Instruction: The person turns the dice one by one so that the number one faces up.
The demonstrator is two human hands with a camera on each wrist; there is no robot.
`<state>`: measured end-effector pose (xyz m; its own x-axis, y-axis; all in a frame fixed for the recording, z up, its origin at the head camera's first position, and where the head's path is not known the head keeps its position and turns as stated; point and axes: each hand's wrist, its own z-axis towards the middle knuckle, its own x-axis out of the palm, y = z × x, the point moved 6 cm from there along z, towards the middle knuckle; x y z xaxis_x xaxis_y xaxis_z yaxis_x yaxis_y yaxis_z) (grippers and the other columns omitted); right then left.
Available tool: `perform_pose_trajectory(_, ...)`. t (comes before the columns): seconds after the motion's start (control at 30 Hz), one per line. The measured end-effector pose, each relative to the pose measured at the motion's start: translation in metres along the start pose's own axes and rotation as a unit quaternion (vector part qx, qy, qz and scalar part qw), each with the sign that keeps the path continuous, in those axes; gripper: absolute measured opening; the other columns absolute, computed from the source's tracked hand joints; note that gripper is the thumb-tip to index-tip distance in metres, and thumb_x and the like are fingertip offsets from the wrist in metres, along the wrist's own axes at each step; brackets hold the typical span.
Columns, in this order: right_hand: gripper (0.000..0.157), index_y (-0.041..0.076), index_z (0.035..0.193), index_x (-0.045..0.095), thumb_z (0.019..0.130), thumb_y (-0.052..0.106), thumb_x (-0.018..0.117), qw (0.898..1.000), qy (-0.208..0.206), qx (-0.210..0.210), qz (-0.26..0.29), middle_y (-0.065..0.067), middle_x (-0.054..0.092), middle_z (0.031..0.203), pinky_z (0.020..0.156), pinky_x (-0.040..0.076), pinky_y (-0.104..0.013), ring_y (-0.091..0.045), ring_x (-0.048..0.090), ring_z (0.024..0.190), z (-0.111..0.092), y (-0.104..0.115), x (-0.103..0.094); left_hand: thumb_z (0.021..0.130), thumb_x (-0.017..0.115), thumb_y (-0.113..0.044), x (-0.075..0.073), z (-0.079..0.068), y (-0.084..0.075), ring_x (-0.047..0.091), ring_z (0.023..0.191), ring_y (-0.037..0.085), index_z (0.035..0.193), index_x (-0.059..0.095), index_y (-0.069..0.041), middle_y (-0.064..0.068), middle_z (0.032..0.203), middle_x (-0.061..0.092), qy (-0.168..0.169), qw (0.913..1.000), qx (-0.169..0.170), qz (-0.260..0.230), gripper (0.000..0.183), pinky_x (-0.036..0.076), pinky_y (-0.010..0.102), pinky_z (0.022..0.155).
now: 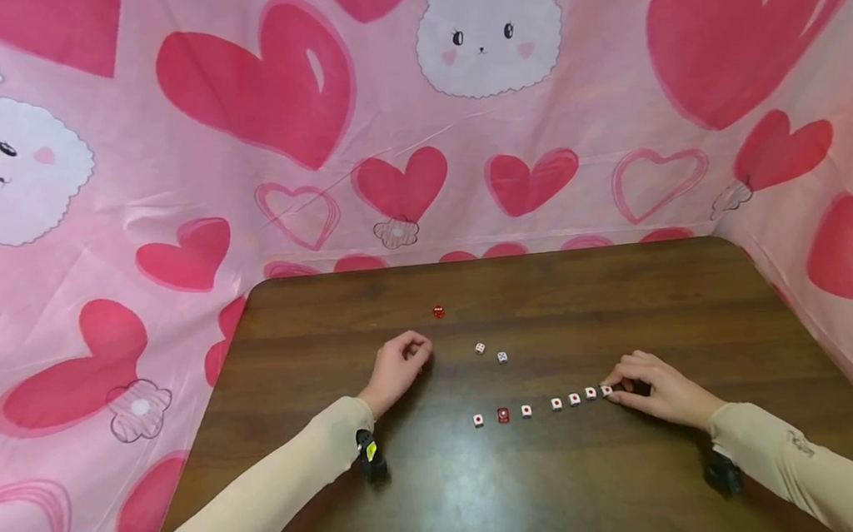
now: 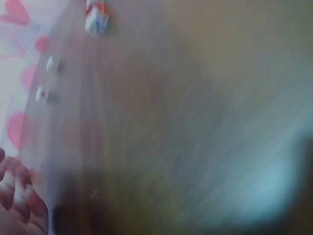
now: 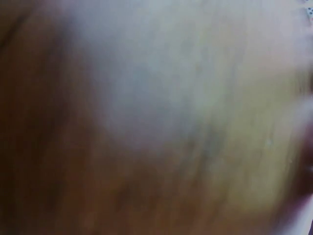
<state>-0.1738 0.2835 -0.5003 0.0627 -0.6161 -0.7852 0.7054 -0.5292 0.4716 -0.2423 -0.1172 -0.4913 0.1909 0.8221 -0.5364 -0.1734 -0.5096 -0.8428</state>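
Note:
Thumb and fingers of my right hand [image 1: 654, 390] pinch a white die [image 1: 607, 390] with a red single pip on top, at the right end of a row. Close beside it on the left stands another white die [image 1: 590, 392]. Farther left, the row goes on with several white dice and one red die [image 1: 503, 415]. My left hand [image 1: 399, 370] rests on the table left of two loose white dice, its fingers loosely curled around nothing visible. Those two are a dotted die [image 1: 481, 348] and a darker-pipped die [image 1: 502, 358]. The right wrist view is mostly blurred.
A red die [image 1: 438, 311] lies farther back, beyond my left hand. The brown wooden table [image 1: 309, 308] ends at a pink cloth [image 1: 385, 119] with hearts and rabbits, which hangs along the back and both sides.

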Motion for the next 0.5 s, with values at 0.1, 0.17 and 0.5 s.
perform_pose_trajectory(0.1, 0.039, 0.03, 0.1, 0.072, 0.076, 0.004, 0.089, 1.0, 0.001, 0.004, -0.002, 0.022, 0.05, 0.085, 0.072, 0.034, -0.017, 0.001, 0.043, 0.081, -0.001, -0.001, -0.001, 0.101, 0.066, -0.014, -0.001, 0.018, -0.001, 0.06, 0.082, 0.016, 0.118, 0.073, -0.007, 0.004, 0.094, 0.069, 0.014, 0.9965, 0.026, 0.078, 0.019, 0.052, 0.035, 0.078)
perform_pose_trajectory(0.17, 0.038, 0.03, 0.1, 0.072, 0.076, 0.004, 0.089, 1.0, -0.001, 0.006, -0.002, 0.022, 0.05, 0.085, 0.072, 0.034, -0.017, 0.001, 0.043, 0.081, 0.0, -0.002, -0.002, 0.102, 0.066, -0.014, 0.002, 0.029, -0.003, 0.06, 0.086, 0.019, 0.124, 0.072, -0.008, 0.005, 0.098, 0.069, 0.023, 0.992, 0.044, 0.117, 0.023, 0.052, 0.039, 0.082)
perform_pose_trajectory(0.5, 0.037, 0.029, 0.101, 0.073, 0.077, 0.005, 0.089, 1.0, 0.0, 0.001, 0.005, 0.02, 0.051, 0.084, 0.071, 0.033, -0.018, -0.001, 0.043, 0.08, 0.004, -0.003, -0.004, 0.1, 0.071, -0.028, -0.001, 0.082, 0.013, 0.061, 0.082, 0.023, 0.117, 0.07, -0.009, 0.007, 0.092, 0.068, -0.061, 0.9948, -0.07, 0.043, 0.025, 0.051, 0.037, 0.078)
